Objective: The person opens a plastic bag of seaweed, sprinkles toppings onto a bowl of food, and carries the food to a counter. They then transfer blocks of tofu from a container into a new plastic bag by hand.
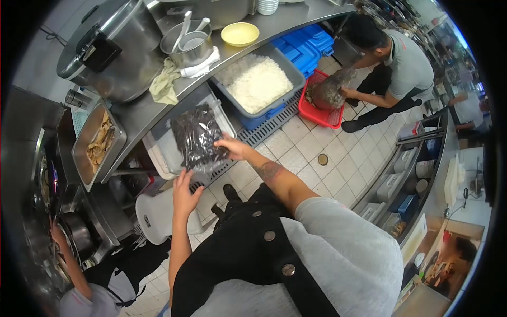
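Note:
A clear plastic bag (198, 132) packed with something dark, nearly black, lies tilted over a white tub (155, 150). My right hand (232, 148) grips the bag's right edge, thumb on top. At its lower edge, my left hand (186, 191) has its fingers apart, fingertips right by the loose plastic. Just beyond the bag stands a grey tub (297, 71) heaped with white cooked rice (259, 83).
On the steel counter (138, 122) are a large cooker (113, 50), a pot with utensils (174, 48), a yellow bowl (240, 34) and cloths. A crouching person (406, 68) handles a filled bag over a red basket (322, 122). Another person (79, 288) works lower left, past a white stool (153, 216).

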A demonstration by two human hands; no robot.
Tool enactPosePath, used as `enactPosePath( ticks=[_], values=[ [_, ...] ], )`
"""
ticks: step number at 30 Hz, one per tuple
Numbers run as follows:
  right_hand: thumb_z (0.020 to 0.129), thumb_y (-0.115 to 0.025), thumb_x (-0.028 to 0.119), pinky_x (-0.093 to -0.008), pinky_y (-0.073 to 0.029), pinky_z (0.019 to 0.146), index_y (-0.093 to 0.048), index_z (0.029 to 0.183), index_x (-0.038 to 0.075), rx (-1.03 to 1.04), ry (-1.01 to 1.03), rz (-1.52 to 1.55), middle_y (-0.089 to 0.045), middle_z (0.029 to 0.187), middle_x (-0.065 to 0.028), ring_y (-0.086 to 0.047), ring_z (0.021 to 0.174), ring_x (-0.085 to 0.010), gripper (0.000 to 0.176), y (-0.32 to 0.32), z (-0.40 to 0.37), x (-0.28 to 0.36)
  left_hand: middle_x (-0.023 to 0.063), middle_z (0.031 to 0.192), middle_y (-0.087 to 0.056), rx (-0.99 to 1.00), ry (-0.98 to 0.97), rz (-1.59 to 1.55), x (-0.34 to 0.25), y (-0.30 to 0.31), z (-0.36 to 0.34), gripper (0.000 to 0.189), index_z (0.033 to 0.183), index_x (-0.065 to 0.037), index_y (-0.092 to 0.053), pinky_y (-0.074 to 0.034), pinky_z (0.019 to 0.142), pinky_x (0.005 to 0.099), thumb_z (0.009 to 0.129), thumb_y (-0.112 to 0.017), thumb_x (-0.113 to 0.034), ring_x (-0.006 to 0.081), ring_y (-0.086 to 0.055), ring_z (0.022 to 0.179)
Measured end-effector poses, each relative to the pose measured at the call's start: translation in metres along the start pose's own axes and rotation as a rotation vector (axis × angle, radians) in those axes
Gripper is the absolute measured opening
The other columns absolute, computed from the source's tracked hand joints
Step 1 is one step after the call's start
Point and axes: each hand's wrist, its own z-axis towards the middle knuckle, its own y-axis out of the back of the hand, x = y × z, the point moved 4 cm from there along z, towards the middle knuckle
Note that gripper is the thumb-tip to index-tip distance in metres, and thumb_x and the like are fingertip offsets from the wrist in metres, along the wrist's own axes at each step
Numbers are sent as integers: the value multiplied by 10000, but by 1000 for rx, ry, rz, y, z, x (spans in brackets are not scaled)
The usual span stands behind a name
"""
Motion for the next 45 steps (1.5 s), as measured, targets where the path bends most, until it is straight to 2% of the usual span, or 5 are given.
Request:
enactPosePath(
  ticks=[8, 16, 29, 35, 45],
  values=[
    [772, -663, 211, -300, -495, 726, -584, 1078, 25, -588, 542, -878, -631, 913, -78, -591, 805, -161, 367, 98, 18, -25, 218, 1167, -530, 241, 121, -299, 118, -68, -5, 516, 1168, -31, -533, -378, 958, 394, 745, -675, -291, 363, -484, 1108],
    [808, -630, 259, -264, -460, 526, -602, 939, 107, -666, -214, -574, -584, 744, 5, -561, 658, -112, 203, 133, -98, -96, 156, 1070, -595, 231, 636, -477, 225, -117, -21, 466, 1163, -40, -543, -437, 844, 334, 805, -629, -327, 254, -557, 992],
    [532, -819, 465, -358, -455, 861, -357, 1244, -108, -484, 58, -1098, -546, 1099, -269, -557, 1028, -338, 1024, 16, 63, -17, 155, 1222, -466, -236, 1018, -1805, 250, -187, 87, 490, 1237, -89, -441, -394, 908, 515, 840, -593, -332, 351, -470, 1079],
    [614, -759, 474, -365, -481, 766, -630, 821, -68, -370, -320, -796, -655, 848, -192, -632, 852, -305, 594, 24, 73, -53, 152, 1151, -503, -318, 1248, -1654, 273, -213, 78, 430, 1200, -48, -474, -461, 854, 471, 867, -573, -300, 329, -510, 1018],
    [917, -481, 230, -426, -311, 977, -546, 813, 11, -330, 593, -666, -555, 977, -213, -293, 1269, -416, 251, -68, -8, 31, 125, 1043, -484, -248, 1435, -1656, 284, -190, 83, 415, 1100, -13, -487, -472, 827, 457, 889, -510, -370, 297, -504, 956]
  ],
)
